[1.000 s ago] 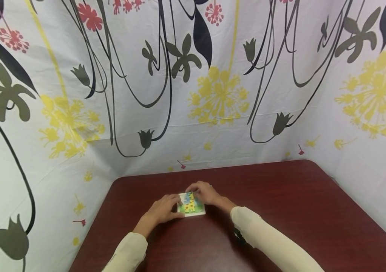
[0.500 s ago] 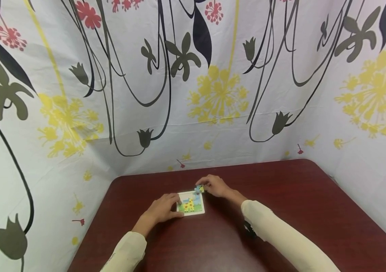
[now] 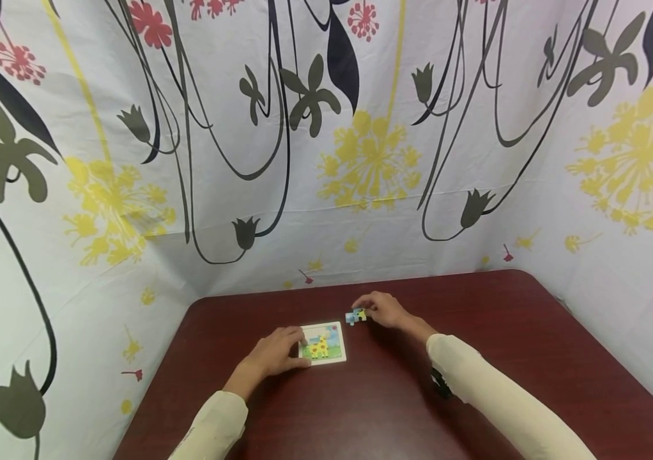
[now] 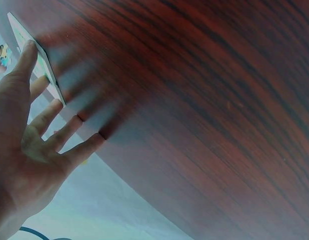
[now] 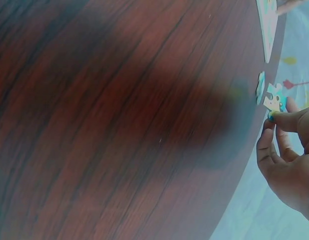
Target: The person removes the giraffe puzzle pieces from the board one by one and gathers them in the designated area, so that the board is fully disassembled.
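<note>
A white-framed jigsaw puzzle board (image 3: 332, 344) with a giraffe picture lies flat on the table. Its left side is under my left hand (image 3: 276, 352); the thumb touches the near corner and a finger reaches over the frame. In the left wrist view, the fingers of the left hand (image 4: 39, 145) are spread and fairly straight. To the board's right, my right hand (image 3: 386, 311) pinches a blue-and-yellow jigsaw piece (image 5: 276, 98) between thumb and fingers. Beside it, a light blue jigsaw piece (image 5: 260, 88) lies on the table in the right wrist view.
The dark red wooden table (image 3: 453, 383) has a rounded far right corner. A white floral-patterned cloth (image 3: 326, 243) hangs behind and along the sides. Something small and dark (image 3: 440, 383) shows under the right sleeve.
My right hand has lifted jigsaw pieces from the board's top and carried them right, off the board. A red spot shows at the board's top right corner. The left hand stays put.
</note>
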{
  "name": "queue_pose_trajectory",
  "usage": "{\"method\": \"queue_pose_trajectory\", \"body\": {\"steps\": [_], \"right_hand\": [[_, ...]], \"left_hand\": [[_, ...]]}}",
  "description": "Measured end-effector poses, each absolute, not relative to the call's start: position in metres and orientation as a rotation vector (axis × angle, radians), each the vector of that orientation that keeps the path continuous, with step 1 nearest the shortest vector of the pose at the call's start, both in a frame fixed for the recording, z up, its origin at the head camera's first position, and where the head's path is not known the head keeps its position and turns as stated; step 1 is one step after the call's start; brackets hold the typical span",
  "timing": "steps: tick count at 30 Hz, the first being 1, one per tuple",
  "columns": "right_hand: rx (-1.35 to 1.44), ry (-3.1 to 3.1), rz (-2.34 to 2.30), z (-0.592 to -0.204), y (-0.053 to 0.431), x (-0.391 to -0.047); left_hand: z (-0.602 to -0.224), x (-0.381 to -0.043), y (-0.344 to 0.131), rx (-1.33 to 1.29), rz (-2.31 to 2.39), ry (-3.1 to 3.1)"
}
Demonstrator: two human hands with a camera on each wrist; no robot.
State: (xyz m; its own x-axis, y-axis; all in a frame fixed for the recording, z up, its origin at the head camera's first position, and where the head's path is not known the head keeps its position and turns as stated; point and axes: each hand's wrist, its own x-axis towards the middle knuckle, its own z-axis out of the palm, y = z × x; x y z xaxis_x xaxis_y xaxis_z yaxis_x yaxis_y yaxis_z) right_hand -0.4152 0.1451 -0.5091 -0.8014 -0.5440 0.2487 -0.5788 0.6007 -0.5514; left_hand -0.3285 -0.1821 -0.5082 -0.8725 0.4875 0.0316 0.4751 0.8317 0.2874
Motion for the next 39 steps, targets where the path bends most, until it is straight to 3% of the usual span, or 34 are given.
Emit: {"method": "queue_pose_trajectory", "body": {"steps": [39], "right_hand": [[0.771,-2.773,0.994,-0.523,0.157,-0.418]], "left_hand": [[-0.507,-0.329,-0.183,0.789,0.432,2.958]]}}
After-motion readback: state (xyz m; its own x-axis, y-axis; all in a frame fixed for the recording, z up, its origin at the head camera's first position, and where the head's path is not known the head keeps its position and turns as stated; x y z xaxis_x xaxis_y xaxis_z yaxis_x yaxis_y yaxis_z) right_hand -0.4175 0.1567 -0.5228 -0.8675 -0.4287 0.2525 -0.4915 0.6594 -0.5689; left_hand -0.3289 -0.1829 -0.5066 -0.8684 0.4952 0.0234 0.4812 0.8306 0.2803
